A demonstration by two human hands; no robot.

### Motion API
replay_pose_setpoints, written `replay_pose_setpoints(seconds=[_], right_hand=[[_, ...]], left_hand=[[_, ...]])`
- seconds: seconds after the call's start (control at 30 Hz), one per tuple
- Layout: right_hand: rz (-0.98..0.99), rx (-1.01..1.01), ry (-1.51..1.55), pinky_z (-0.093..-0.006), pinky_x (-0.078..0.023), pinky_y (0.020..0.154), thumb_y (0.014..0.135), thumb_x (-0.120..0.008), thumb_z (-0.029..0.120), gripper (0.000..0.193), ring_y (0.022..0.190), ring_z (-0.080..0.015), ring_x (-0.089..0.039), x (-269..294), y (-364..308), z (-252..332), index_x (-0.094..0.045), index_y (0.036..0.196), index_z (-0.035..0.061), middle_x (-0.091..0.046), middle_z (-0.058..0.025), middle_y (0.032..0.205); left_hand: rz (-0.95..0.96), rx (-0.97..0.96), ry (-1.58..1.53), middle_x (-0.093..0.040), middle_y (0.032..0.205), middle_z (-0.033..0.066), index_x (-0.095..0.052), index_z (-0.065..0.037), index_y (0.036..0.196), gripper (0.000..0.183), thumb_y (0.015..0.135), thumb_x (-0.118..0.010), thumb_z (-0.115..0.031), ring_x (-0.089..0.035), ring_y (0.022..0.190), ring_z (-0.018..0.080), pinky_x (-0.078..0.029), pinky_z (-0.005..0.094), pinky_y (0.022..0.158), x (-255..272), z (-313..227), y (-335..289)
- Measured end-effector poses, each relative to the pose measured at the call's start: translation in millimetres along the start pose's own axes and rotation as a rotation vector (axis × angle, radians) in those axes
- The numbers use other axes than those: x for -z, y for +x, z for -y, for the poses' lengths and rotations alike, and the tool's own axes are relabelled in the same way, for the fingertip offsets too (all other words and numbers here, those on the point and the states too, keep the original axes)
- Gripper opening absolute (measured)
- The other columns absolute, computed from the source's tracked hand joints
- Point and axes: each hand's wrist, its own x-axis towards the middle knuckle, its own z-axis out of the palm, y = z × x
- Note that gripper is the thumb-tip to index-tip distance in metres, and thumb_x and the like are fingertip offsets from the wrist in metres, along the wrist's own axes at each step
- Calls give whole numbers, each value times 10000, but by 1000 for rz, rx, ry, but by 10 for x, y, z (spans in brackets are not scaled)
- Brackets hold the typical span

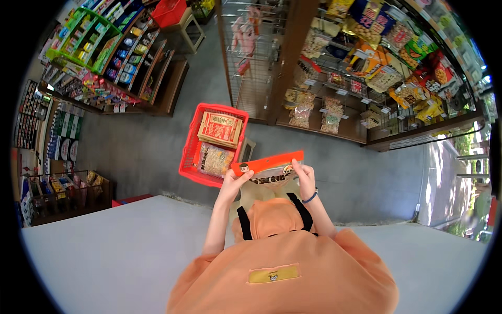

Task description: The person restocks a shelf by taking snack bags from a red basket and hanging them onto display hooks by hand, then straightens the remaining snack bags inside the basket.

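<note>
Between both hands I hold a snack bag (275,168) with a red top band and a see-through lower part with dark lettering. My left hand (236,183) pinches its left corner, thumb on the front. My right hand (305,177) grips the right corner the same way, a dark blue band round that wrist. Just left of the bag a red plastic basket (183,157) rests on a stool, partly hidden. Inside it lie flat packages (219,129) in tan and red, and nearer me a clear bag of pale pieces (214,159).
Shelves of bagged snacks (366,78) stand ahead and to the right. A wire rack (251,68) adjoins them. Stepped shelves (125,63) with small goods and another red basket (168,11) are at the far left. A low bin (65,193) stands left; a doorway (449,172) opens at right.
</note>
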Motion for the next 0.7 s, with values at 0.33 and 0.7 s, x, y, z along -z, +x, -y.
replay_pose_setpoints(seconds=[0.33,0.7], right_hand=[[-148,19,94,-191,-303,578,819,-545,273,334,635,-21,-379,1378,-94,232,-609,711,-37,-473,62,636],[-2,-51,-98,-229,-191,443,806,-564,248,366,515,-15,-261,2630,-93,392,-511,597,-47,-328,89,529]], left_hand=[[107,83,54,-589,829,-19,-597,-42,864,179,775,-603,-197,-510,780,57,-380,234,739,-1398,357,443],[22,327,-166,-602,859,38,-577,-34,926,239,777,-591,-220,-549,813,122,-383,268,773,-2381,1089,456]])
